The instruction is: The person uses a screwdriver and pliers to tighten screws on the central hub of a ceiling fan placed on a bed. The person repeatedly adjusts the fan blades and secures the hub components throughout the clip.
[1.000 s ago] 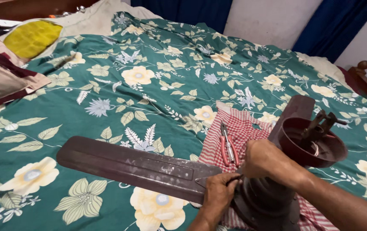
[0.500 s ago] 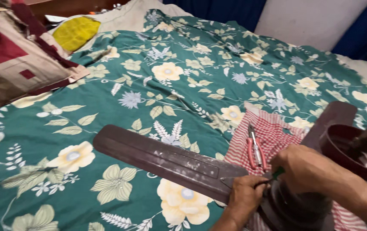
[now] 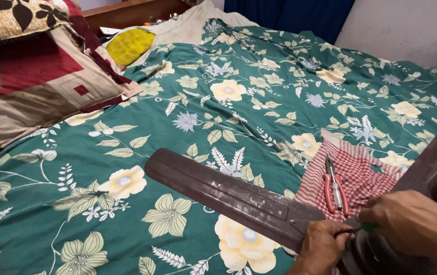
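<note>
Since the earlier frames our view has swung left, so the patterned pillow (image 3: 35, 86) now fills the upper left corner and the fan motor (image 3: 406, 244) has slid to the right edge. Our left hand (image 3: 325, 247) sits at the bottom, fingers curled tight around the root of the brown fan blade (image 3: 228, 196), which stretches up-left across the green floral bedsheet (image 3: 228, 91). Our right hand (image 3: 414, 224) lies knuckles-up over the motor, closed on a green-handled tool (image 3: 368, 227) whose tip we cannot see. Red-handled pliers (image 3: 334, 188) lie on the red checked cloth (image 3: 361, 170) just beside. The motor is cut off by the frame, half hidden under our hands.
</note>
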